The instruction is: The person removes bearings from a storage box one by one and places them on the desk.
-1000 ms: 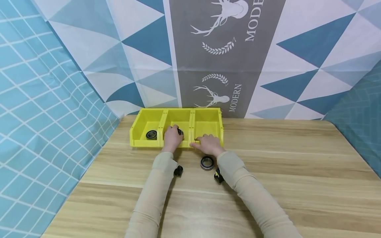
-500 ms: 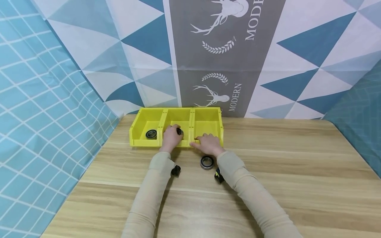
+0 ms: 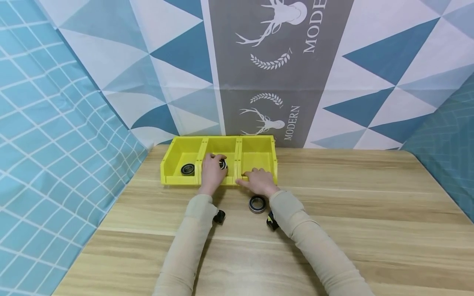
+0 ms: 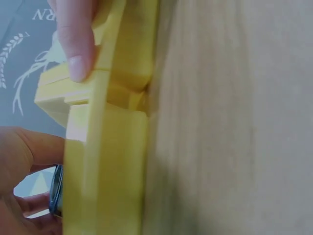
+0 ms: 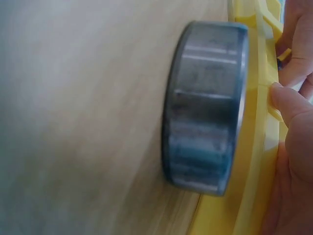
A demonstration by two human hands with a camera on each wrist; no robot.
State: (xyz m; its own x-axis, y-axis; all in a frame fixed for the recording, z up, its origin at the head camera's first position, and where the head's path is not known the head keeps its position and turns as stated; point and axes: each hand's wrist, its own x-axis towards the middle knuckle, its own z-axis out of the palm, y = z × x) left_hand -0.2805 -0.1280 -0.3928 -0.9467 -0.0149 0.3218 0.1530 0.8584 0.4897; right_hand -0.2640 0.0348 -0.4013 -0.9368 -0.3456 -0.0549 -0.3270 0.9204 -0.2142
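Three yellow bins (image 3: pixel 181 179) stand joined in a row against the back wall. My left hand (image 3: pixel 212 172) reaches into the middle bin and holds a dark-sealed ball bearing (image 3: pixel 223 164) between thumb and fingers; in the left wrist view that bearing (image 4: pixel 56 191) shows only as an edge behind the bin wall. My right hand (image 3: pixel 260 181) grips the front wall of the right bin, its thumb along the rim. Another ball bearing (image 3: pixel 187 169) lies in the left bin. A third bearing (image 3: pixel 257 204) lies flat on the table, below my right hand; its steel side fills the right wrist view.
The wooden table (image 3: pixel 355 213) extends to the right and toward me. A patterned cloth wall (image 3: pixel 266 82) rises right behind the bins, and a blue checked cloth (image 3: pixel 55 144) hangs at the left. Black wrist cameras (image 3: pixel 219 217) sit under both wrists.
My left wrist has shifted slightly left, and the bearing in the middle bin shows a little more beside the fingers. My right hand and the bearing on the table have stayed put.
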